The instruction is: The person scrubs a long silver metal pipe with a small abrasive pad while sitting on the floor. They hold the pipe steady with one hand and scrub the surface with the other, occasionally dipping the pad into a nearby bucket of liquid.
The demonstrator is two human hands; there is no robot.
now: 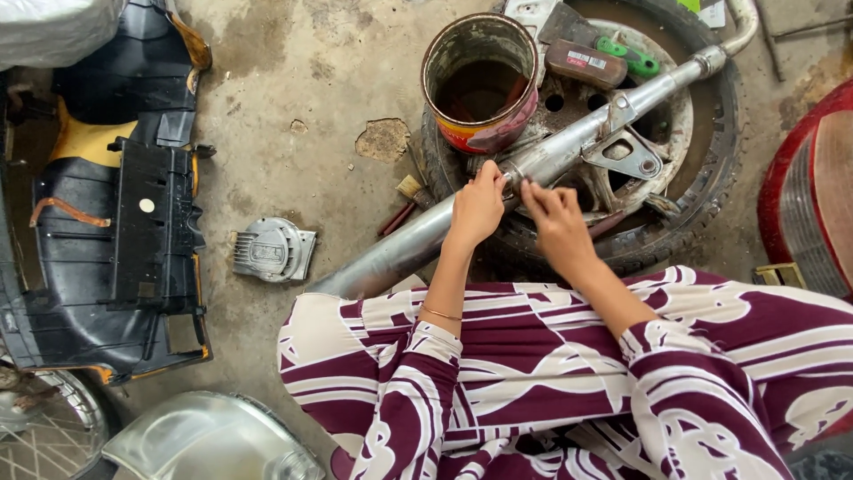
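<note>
A long grey metal exhaust pipe (569,147) lies slantwise over a tyre with its wheel (711,178) on the concrete floor. My left hand (477,206) rests on the pipe's middle, fingers curled at a joint in the pipe. My right hand (557,220) is just to its right, fingertips pinching at the same spot on the pipe. Whether a small part sits between the fingers is too small to tell. Both sleeves are maroon and white patterned cloth.
A worn paint can (480,80) with dark liquid stands on the wheel. A green-handled tool (626,55) and a brush (582,62) lie beyond it. A grey engine cover (274,251) lies on the floor. Black and yellow motorbike body panels (115,204) sit left, a red rim (804,178) right.
</note>
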